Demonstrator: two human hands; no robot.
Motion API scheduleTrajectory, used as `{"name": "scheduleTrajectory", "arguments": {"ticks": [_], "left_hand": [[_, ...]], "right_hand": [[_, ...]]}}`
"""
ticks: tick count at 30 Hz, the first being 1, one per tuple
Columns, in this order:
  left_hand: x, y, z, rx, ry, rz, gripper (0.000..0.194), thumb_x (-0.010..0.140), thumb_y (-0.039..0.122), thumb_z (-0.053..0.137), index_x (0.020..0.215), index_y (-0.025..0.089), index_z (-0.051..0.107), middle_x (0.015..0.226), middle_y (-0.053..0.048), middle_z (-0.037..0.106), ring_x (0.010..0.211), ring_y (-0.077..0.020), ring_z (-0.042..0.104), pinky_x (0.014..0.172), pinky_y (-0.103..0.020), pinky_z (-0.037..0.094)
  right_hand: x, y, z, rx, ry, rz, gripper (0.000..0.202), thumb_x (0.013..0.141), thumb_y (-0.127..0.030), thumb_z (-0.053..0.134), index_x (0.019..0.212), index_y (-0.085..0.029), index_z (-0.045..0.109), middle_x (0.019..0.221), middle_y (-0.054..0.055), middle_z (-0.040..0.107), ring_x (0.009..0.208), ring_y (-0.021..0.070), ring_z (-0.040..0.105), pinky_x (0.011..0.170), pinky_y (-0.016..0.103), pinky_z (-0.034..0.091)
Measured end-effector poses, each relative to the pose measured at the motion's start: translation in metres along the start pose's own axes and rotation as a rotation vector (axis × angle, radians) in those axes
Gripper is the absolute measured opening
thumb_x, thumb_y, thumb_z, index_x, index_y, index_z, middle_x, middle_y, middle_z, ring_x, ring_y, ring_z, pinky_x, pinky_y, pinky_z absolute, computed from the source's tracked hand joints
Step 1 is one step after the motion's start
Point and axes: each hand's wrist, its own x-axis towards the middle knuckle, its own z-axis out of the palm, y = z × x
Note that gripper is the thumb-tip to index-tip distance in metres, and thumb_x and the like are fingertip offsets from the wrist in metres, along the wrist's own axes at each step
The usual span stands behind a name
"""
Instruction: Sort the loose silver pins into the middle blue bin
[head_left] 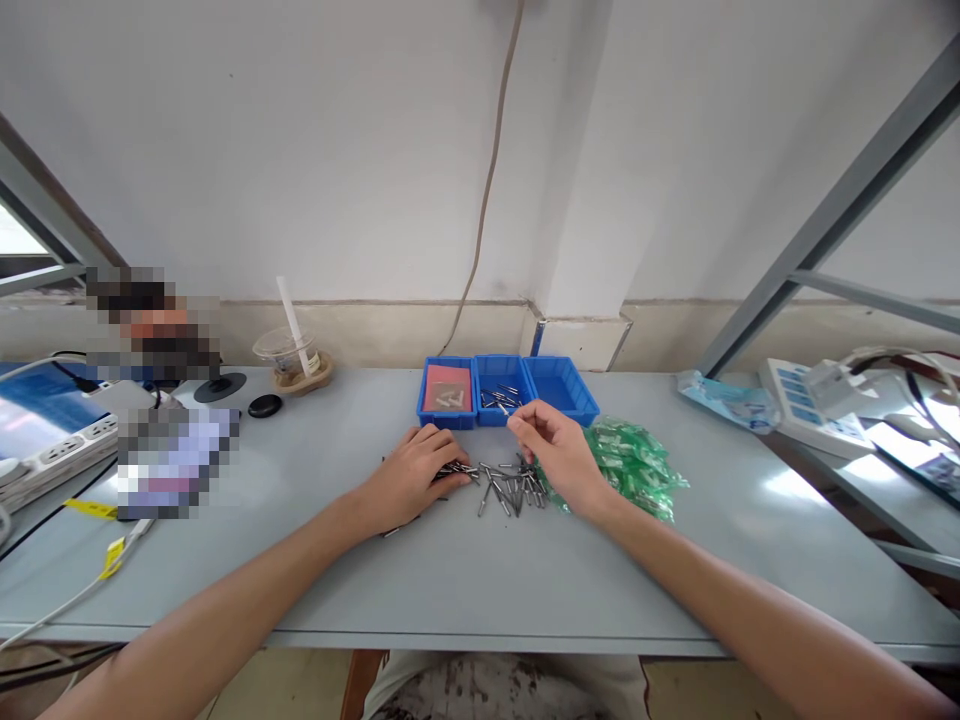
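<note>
Some pins (pixel 501 393) sit in your surface's (pixel 465 580) back-edge bin (pixel 491 420), more outside; half-open left hand (pixel 422 464) covers some, right hand (pixel 559 452) pinches one.

The slim pins (pixel 517 488) looked like bare metal, smooth and shiny, with bright streaks along their shafts. The blue bins (pixel 559 385) were moulded plastic with a low sheen, and the pink sheet (pixel 437 376) in one of them appeared to be matt paper. The green bags (pixel 634 460) were thin, crinkled, glossy film. The table (pixel 465 590) had a smooth, hard finish, mostly matt but catching glare towards the right. Behind it the wall (pixel 337 150) looked like dull painted plaster. The cup (pixel 276 345) was clear, glossy plastic; the holder (pixel 321 372) under it seemed rough and matt, like pressed pulp. The slanting frame (pixel 832 185) looked like painted metal.
</note>
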Motion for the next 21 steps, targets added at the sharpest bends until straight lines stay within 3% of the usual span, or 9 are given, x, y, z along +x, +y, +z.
{"name": "scheduleTrajectory", "arguments": {"ticks": [4,9,14,17,21], "left_hand": [[-0.0008,-0.0008,0.0004,0.011,-0.002,-0.004,0.024,0.109,0.044,0.056,0.109,0.023,0.068,0.108,-0.004,0.068,0.103,-0.0247,0.057,0.093,-0.04,0.042],[-0.0015,-0.0002,-0.0008,0.006,0.008,0.005,0.026,0.11,0.044,0.054,0.109,0.024,0.069,0.108,-0.004,0.068,0.103,-0.0243,0.057,0.093,-0.04,0.042],[-0.0011,-0.001,-0.0012,0.014,0.018,0.007,0.026,0.11,0.044,0.052,0.108,0.023,0.069,0.107,-0.005,0.067,0.101,-0.0244,0.056,0.092,-0.04,0.042],[-0.0016,-0.0028,-0.0004,0.03,0.037,0.014,0.024,0.11,0.042,0.053,0.108,0.024,0.068,0.105,-0.004,0.067,0.1,-0.0238,0.056,0.092,-0.04,0.042],[-0.002,-0.0046,0.0013,0.06,0.064,0.003,0.025,0.111,0.041,0.052,0.106,0.023,0.067,0.101,-0.003,0.066,0.098,-0.0232,0.055,0.092,-0.04,0.04]], "right_hand": [[0.0028,0.0016,-0.0003,0.198,0.013,0.136,0.041,0.091,-0.062,0.072,0.085,-0.023,0.06,0.06,-0.006,0.05,0.05,0.0116,0.043,0.049,0.027,0.035],[0.0056,0.0012,-0.0024,0.248,0.059,0.163,0.041,0.091,-0.062,0.073,0.086,-0.022,0.065,0.062,-0.006,0.05,0.05,0.0101,0.041,0.047,0.026,0.034],[0.0055,-0.0014,-0.0026,0.196,0.008,0.141,0.041,0.094,-0.061,0.067,0.113,-0.025,0.067,0.078,0.0,0.064,0.059,0.014,0.051,0.049,0.027,0.039],[0.0027,-0.0004,-0.0034,-0.033,-0.046,0.01,0.042,0.097,-0.057,0.066,0.126,-0.028,0.062,0.092,0.003,0.068,0.072,0.0187,0.058,0.06,0.032,0.048],[-0.0026,0.0046,-0.0066,-0.6,-0.222,-0.286,0.037,0.089,-0.054,0.079,0.113,-0.028,0.068,0.11,0.006,0.068,0.102,0.0282,0.058,0.089,0.045,0.047]]}}
